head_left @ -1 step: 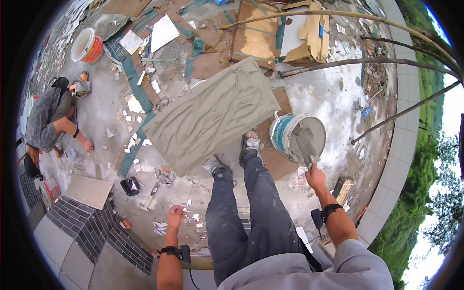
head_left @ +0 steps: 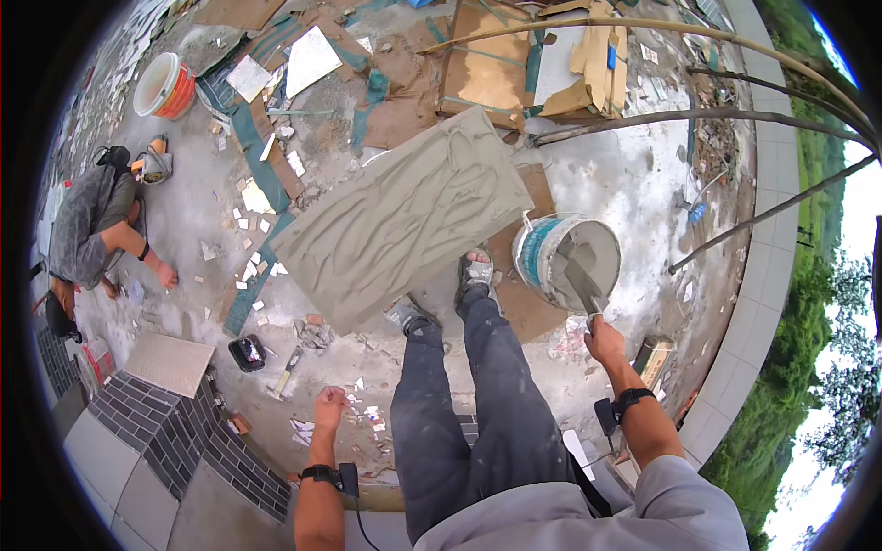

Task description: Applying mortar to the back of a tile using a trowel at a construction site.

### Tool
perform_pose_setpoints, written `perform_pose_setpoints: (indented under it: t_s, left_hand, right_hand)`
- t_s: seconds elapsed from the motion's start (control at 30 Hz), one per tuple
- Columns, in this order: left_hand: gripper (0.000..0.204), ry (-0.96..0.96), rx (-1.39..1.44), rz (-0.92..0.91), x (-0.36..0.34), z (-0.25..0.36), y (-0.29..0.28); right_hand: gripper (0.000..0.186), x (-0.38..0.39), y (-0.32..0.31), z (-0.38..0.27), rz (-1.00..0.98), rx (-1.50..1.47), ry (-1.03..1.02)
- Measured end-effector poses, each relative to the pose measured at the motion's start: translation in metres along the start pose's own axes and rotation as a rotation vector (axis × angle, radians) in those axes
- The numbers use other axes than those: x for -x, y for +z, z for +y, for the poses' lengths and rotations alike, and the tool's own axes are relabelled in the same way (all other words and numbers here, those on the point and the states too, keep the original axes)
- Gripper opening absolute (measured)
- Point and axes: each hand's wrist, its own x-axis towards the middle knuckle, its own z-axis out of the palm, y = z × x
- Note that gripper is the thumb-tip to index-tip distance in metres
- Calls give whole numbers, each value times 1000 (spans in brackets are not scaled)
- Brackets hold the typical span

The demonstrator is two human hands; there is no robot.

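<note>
My right hand [head_left: 605,342] grips the handle of a trowel [head_left: 582,284], whose flat blade dips into grey mortar [head_left: 602,253] in a blue-and-white bucket [head_left: 540,253]. Close to the bucket, in front of my feet, lies a large rectangular slab [head_left: 404,220] covered with thick, ridged grey mortar. My left hand [head_left: 331,407] hangs low over the floor on the left, its fingers curled and nothing showing in them. My sandalled feet stand at the slab's near edge.
At the left another person [head_left: 96,230] crouches near the floor. An orange-and-white bucket [head_left: 165,85] stands at the far left. Wooden poles [head_left: 661,119] reach in from the right. A black container [head_left: 247,353], tile scraps, cardboard boxes [head_left: 487,60] and a stack of brick-patterned panels [head_left: 142,409] lie around.
My right hand has shifted slightly right, and the trowel blade has turned a little in the mortar. My left hand has risen slightly. The slab and bucket stay where they were.
</note>
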Motion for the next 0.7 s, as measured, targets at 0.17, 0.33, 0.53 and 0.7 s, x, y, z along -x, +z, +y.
perform_pose_setpoints:
  t_s: [0.17, 0.33, 0.53, 0.7]
  left_hand:
    - [19, 27, 67, 131, -54, 31, -6]
    - [61, -105, 238, 285, -104, 71, 26]
    - [80, -63, 483, 114, -128, 83, 58]
    - [75, -24, 552, 229, -116, 88, 70]
  right_hand:
    - [48, -23, 1, 12, -180, 77, -162]
    - [49, -128, -28, -58, 192, -411, -295]
    - [66, -258, -95, -157, 144, -671, -306]
    - [78, -288, -92, -194, -268, -947, -112]
